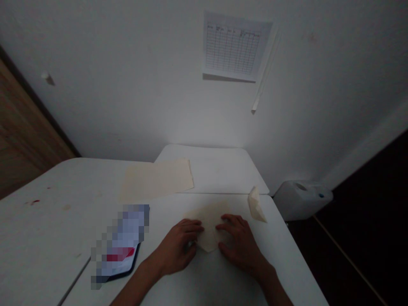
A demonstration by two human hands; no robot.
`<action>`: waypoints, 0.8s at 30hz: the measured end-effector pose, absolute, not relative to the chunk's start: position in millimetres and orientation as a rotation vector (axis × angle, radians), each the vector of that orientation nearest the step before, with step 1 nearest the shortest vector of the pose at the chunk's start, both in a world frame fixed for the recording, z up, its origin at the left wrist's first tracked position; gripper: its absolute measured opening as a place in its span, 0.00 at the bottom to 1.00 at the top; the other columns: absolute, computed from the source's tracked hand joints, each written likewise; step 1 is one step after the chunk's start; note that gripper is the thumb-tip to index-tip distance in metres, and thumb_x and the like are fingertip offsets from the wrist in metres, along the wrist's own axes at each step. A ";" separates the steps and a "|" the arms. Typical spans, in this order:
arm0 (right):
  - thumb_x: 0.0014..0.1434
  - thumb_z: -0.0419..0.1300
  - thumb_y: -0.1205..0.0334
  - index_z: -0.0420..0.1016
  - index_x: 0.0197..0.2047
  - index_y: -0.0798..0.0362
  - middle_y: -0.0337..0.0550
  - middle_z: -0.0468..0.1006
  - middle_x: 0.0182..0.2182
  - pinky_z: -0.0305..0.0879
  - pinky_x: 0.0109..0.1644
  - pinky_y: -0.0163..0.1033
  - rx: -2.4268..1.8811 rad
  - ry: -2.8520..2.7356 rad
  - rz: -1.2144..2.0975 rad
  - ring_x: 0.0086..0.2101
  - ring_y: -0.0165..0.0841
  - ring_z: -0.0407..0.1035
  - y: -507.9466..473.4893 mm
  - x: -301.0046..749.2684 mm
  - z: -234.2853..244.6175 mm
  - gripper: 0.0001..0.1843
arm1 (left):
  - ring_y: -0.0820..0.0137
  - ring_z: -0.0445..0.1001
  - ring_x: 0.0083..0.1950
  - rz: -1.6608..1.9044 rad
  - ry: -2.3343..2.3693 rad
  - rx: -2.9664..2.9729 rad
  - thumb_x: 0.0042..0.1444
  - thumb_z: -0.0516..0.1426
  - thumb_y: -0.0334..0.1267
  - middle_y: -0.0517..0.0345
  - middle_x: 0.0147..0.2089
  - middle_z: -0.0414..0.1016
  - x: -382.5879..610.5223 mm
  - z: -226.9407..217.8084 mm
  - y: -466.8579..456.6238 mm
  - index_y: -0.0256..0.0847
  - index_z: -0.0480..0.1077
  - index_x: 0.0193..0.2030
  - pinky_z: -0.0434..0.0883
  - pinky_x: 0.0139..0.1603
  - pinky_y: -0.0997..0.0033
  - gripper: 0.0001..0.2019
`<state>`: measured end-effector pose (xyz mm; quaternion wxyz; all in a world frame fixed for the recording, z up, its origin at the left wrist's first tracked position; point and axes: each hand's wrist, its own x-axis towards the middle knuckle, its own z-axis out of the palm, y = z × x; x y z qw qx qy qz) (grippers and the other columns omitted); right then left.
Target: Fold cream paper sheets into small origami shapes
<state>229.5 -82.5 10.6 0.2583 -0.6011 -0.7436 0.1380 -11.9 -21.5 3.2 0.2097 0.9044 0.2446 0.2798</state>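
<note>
A cream sheet of paper point(208, 221), partly folded, lies on the white table point(204, 280) in front of me. My left hand point(178, 248) rests on its left side with fingers curled and pressed onto the paper's edge. My right hand point(239, 242) lies on its right side, fingers stretched flat over the paper. Both hands hold the sheet down near its pointed lower corner.
A small folded cream paper shape point(256, 205) stands near the table's right edge. A stack of cream sheets point(157, 178) lies further back on the left. A phone point(119, 250) with a lit screen lies left of my hands. A white container point(302, 197) sits on the floor by the wall.
</note>
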 end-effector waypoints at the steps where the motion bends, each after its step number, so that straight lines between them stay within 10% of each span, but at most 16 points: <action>1: 0.46 0.64 0.65 0.74 0.49 0.43 0.43 0.69 0.56 0.53 0.61 0.51 -1.627 -2.014 0.373 0.56 0.44 0.60 -82.6 229.4 11.1 0.24 | 0.59 0.69 0.59 0.773 0.681 2.517 0.46 0.54 0.25 0.52 0.52 0.76 -11.9 3.5 -21.7 0.42 0.74 0.41 0.66 0.59 0.53 0.16; 24: 0.50 0.60 0.61 0.67 0.59 0.43 0.43 0.62 0.62 0.47 0.64 0.50 -1.702 -2.169 0.313 0.60 0.43 0.53 -84.9 226.4 18.2 0.30 | 0.61 0.69 0.58 0.822 0.648 2.495 0.48 0.54 0.25 0.53 0.51 0.76 -17.3 2.0 -19.2 0.43 0.72 0.44 0.68 0.59 0.53 0.17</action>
